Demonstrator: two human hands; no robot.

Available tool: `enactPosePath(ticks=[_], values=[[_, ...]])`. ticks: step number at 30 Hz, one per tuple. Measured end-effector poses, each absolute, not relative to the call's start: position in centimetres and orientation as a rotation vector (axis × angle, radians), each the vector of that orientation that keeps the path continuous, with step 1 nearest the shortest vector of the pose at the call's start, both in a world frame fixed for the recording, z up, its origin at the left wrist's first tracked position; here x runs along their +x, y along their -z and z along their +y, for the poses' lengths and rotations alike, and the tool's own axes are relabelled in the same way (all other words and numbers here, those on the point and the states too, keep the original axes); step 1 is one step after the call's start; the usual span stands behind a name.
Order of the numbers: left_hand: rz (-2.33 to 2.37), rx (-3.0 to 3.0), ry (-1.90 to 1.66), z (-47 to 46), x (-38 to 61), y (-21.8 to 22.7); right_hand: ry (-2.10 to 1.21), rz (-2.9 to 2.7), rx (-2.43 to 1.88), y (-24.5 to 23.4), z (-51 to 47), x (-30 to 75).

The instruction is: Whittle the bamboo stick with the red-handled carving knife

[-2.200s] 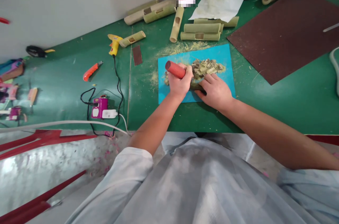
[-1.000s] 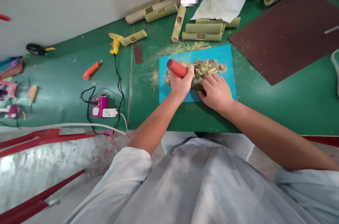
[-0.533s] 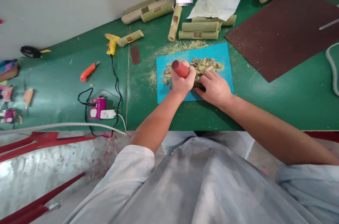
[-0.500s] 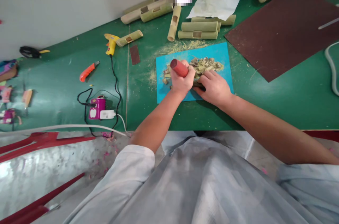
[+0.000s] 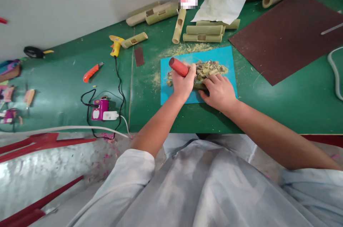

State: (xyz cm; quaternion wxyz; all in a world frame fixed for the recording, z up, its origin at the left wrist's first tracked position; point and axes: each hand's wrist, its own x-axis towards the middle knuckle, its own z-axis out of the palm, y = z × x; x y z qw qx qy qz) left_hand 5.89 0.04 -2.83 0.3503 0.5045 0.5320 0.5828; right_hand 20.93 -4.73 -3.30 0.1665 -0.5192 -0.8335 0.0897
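My left hand (image 5: 183,84) is closed around the thick red handle (image 5: 179,67) of a tool. Its working end is hidden behind my fingers, so I cannot tell the kind. My right hand (image 5: 221,93) grips a short dark-green bamboo piece (image 5: 198,86), which shows between the two hands. Both hands are over a bright blue sheet (image 5: 197,99). Just beyond them, a heap of bamboo chips and shavings (image 5: 210,68) lies on that sheet.
Several cut bamboo tubes (image 5: 203,37) lie at the back, some under white paper (image 5: 219,3). A brown sheet (image 5: 284,41) is at right. At left are a yellow glue gun (image 5: 117,45), an orange utility knife (image 5: 92,73) and a purple power adapter (image 5: 100,109) with cables.
The red handle has tipped further to the left in my left hand. The bamboo piece between my hands now shows more of its greenish side. The whole view has shifted slightly.
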Motion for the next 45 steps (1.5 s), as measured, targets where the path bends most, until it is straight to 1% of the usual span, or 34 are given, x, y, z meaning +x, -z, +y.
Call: enactPosePath(ticks=[4, 10, 18, 31, 36, 45], values=[[1.407, 1.378, -1.468, -0.5, 5.3, 2.7, -0.249, -2.421, -1.484, 3.0, -4.9, 21.0], [1.404, 1.417, -1.51, -1.0, 5.2, 2.5, -0.245, -2.39, -1.44, 3.3, -4.8, 21.1], [1.429, 1.503, -1.486, -1.2, 5.1, 3.0, -0.257, -2.375, -1.405, 3.6, -4.8, 21.0], [1.422, 1.6, -1.545, -1.6, 4.7, 3.7, -0.282, -2.371, -1.378, 4.0, -4.9, 21.0], [1.416, 1.529, -1.615, -1.9, 4.7, 3.9, -0.28, -2.371, -1.363, 4.1, -4.9, 21.1], [1.366, 1.568, -1.586, -1.9, 4.7, 3.8, -0.279, -2.387, -1.377, 4.1, -4.9, 21.0]])
